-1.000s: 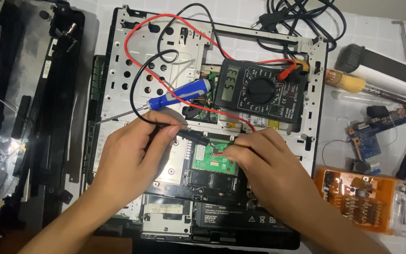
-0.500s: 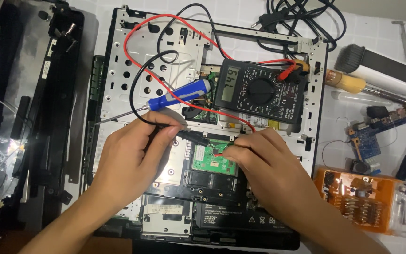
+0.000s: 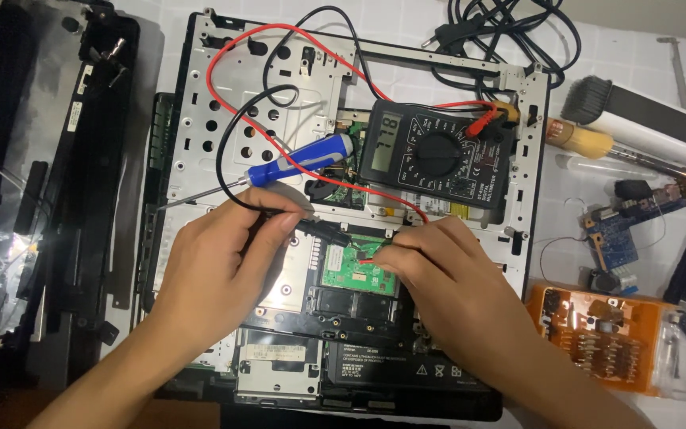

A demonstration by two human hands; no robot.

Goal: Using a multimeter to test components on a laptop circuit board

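An opened laptop chassis (image 3: 224, 95) lies on the table with its metal frame bare. My left hand (image 3: 216, 266) grips a black test probe (image 3: 323, 229), whose tip rests at the edge of a small green circuit board (image 3: 355, 272). My right hand (image 3: 446, 274) pinches a red test probe (image 3: 368, 260) and presses its tip onto the same board. Red and black leads run up to a black multimeter (image 3: 437, 152) lying on the frame, its display lit. A blue-handled screwdriver (image 3: 299, 160) rests on the frame just above my left hand.
A black laptop cover (image 3: 57, 191) lies at the left. At the right are a soldering iron with a wooden handle (image 3: 581, 141), a small blue circuit board (image 3: 613, 238), an orange parts tray (image 3: 597, 334) and a coil of black cable (image 3: 510, 32).
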